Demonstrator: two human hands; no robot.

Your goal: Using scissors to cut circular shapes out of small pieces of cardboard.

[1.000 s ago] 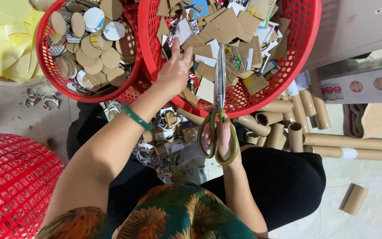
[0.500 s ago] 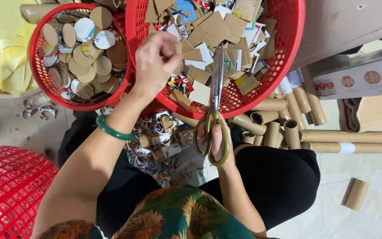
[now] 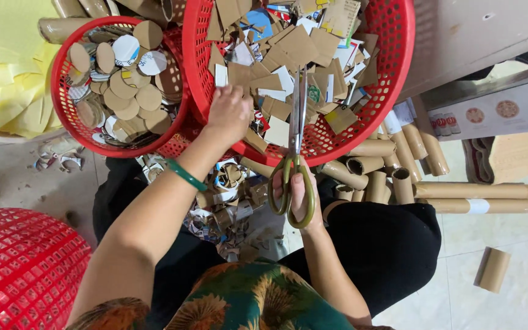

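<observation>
Left hand [image 3: 230, 114]: reached into the large red plastic mesh basket [image 3: 392, 73], fingers curled down among the square-cut brown cardboard pieces [image 3: 294, 46]; whether it has gripped one cannot be told. A green bangle [image 3: 184, 175] sits on that wrist.

Right hand [image 3: 299, 194]: fingers threaded through the olive-green loops of a pair of steel scissors [image 3: 296, 146], closed round the handles; blades together, pointing away over the basket rim into the cardboard.

Smaller red plastic mesh basket [image 3: 62, 67]: just beside the large one, on its left, holding round cardboard discs [image 3: 131, 95].

Lap and floor: cardboard offcuts [image 3: 227, 208] lie between the black-trousered knees. Brown cardboard tubes [image 3: 478, 198] lie heaped by the right knee; one short tube [image 3: 492, 269] stands apart on the pale tiled floor [image 3: 508, 238].

Surroundings: upturned red mesh basket [image 3: 13, 269] at lower left, yellow sheet material [image 3: 1, 67] at upper left, grey concrete floor [image 3: 25, 183] between them.
</observation>
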